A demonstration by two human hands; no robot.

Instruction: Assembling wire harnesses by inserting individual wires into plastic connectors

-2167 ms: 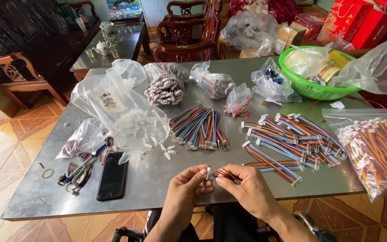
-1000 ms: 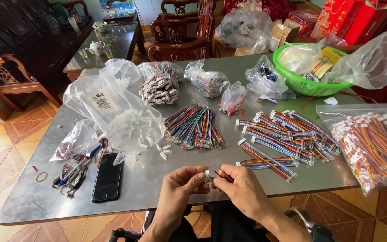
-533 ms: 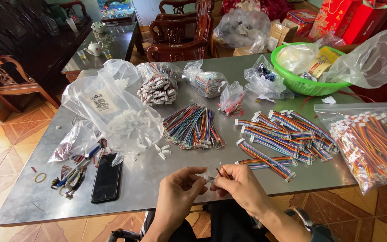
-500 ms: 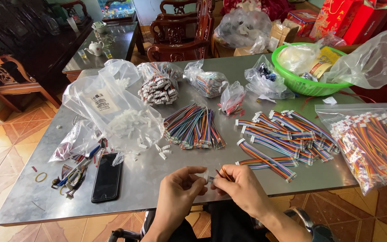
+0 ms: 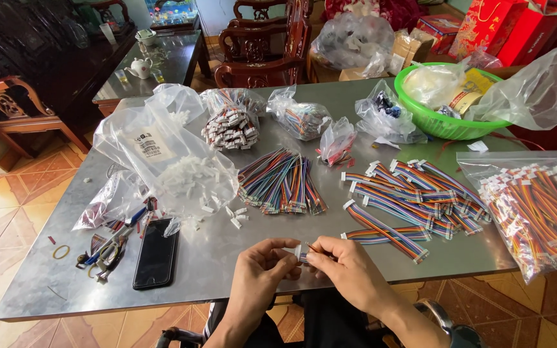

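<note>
— Hands first: the left hand [image 5: 262, 267] and the right hand [image 5: 343, 270] meet at the near edge of the grey metal desk [image 5: 227, 258], fingertips pinched together. What sits between them?

— Small white plastic connector with a short rainbow ribbon cable [image 5: 303, 256], as far as I can tell. The left grip is closed narrow on the connector; the right grip pinches the wire end just beside it. Most of the piece is hidden by fingers.

— How would you do it well?

— Keep both pinches close to the joint, I'd judge, so the thin wires don't buckle, and keep the wires in line with the housing.

— And beyond the hands?

— Black smartphone [image 5: 156, 252] to the left, loose white connector housings [image 5: 233, 216] spilling from a clear plastic bag [image 5: 169, 154], then a fanned bundle of multicoloured ribbon cables [image 5: 278, 183] and finished cables with white ends [image 5: 407, 200] to the right. Farthest, a green plastic basket [image 5: 449, 122].
</note>
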